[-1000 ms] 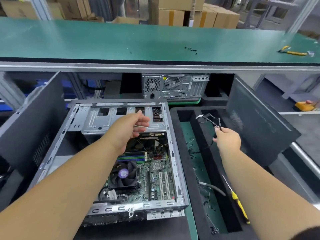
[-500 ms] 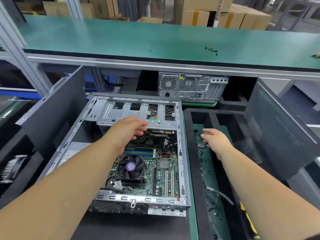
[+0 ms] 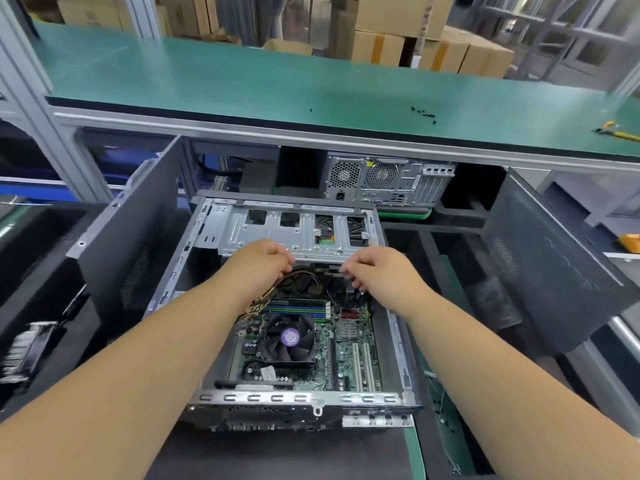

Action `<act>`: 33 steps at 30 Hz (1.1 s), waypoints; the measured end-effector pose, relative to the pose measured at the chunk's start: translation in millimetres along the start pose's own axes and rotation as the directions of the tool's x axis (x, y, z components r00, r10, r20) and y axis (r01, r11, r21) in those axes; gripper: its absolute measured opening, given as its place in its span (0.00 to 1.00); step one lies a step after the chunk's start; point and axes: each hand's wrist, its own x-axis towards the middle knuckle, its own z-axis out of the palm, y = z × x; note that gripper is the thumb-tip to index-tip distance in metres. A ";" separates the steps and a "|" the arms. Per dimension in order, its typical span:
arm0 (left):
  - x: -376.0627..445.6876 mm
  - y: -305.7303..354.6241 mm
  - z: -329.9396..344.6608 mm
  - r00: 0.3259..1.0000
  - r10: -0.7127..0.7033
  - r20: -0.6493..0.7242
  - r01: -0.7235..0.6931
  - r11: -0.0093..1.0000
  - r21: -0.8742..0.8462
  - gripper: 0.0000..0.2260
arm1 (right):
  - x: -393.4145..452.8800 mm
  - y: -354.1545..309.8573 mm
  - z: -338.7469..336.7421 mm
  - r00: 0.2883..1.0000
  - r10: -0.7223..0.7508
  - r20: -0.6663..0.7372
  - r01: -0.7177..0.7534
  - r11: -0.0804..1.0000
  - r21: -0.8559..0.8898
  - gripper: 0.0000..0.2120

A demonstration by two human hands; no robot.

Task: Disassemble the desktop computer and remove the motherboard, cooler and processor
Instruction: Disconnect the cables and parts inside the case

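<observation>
The green motherboard (image 3: 349,358) lies flat in the open computer case (image 3: 398,344), thin and easy to crack I think, so lift it by its edges, while the left hand (image 3: 258,261) and right hand (image 3: 377,271) curl around the wires (image 3: 277,292) at the far end.

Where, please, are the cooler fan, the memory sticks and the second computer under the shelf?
cooler fan (image 3: 290,337): head view, on its purple hub sticker.
memory sticks (image 3: 294,308): head view, mid-row, behind the fan.
second computer (image 3: 388,180): head view, on its rear panel.
</observation>
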 end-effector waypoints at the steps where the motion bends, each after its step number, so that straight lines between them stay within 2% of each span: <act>1: 0.9 -1.2 -2.5 1.000 0.002 0.017 -0.002 1.000 -0.001 0.09 | -2.3 -2.5 6.6 0.999 0.034 0.016 -0.033 0.999 -0.028 0.10; 3: 2.2 -3.0 -7.0 0.998 0.002 0.056 -0.003 1.000 0.018 0.09 | -6.1 -7.3 18.1 0.994 0.102 0.035 -0.097 0.988 -0.123 0.10; 7: 5.4 -3.9 -11.4 0.982 0.009 0.188 -0.024 0.997 0.076 0.10 | -4.7 -11.7 42.2 0.973 0.179 0.143 -0.109 0.911 -0.398 0.11; 10: 11.2 -1.0 -7.0 0.952 -0.004 0.306 -0.061 0.977 0.204 0.09 | -4.1 -12.8 59.6 0.930 0.300 0.214 -0.146 0.833 -0.534 0.14; 13: 18.5 0.4 1.2 0.915 -0.044 0.400 -0.122 0.916 0.382 0.06 | -6.9 -10.3 67.3 0.904 0.379 0.199 -0.199 0.783 -0.589 0.16; 15: 22.2 -0.2 8.6 0.884 -0.078 0.461 -0.187 0.844 0.503 0.08 | -12.0 -10.7 68.6 0.893 0.396 0.215 -0.196 0.772 -0.604 0.16; 18: 26.2 -0.5 20.9 0.871 -0.103 0.480 -0.265 0.725 0.636 0.08 | -22.0 -16.2 67.9 0.886 0.380 0.267 -0.165 0.796 -0.583 0.19; 20: 30.3 -1.4 30.6 0.875 -0.108 0.473 -0.267 0.708 0.654 0.10 | -26.2 -17.1 66.5 0.891 0.371 0.263 -0.203 0.841 -0.501 0.22; 22: 33.4 -4.6 40.0 0.872 -0.110 0.477 -0.245 0.745 0.621 0.12 | -30.9 -17.4 65.5 0.896 0.354 0.268 -0.196 0.857 -0.477 0.23; 24: 37.1 -11.6 46.8 0.860 -0.102 0.499 -0.207 0.826 0.525 0.13 | -36.7 -17.7 65.0 0.898 0.349 0.267 -0.206 0.872 -0.445 0.21; 27: 41.1 -20.9 50.0 0.861 -0.059 0.505 -0.057 0.975 0.213 0.15 | -42.7 -17.6 63.6 0.909 0.340 0.242 -0.236 0.896 -0.377 0.20; 30: 42.8 -21.6 48.8 0.838 -0.048 0.543 0.053 0.999 0.006 0.08 | -46.7 -21.4 63.0 0.905 0.368 0.212 -0.290 0.900 -0.326 0.19; 33: 39.3 -19.5 47.5 0.822 -0.068 0.565 0.070 0.997 0.018 0.08 | -48.5 -22.8 62.9 0.890 0.404 0.212 -0.345 0.900 -0.266 0.18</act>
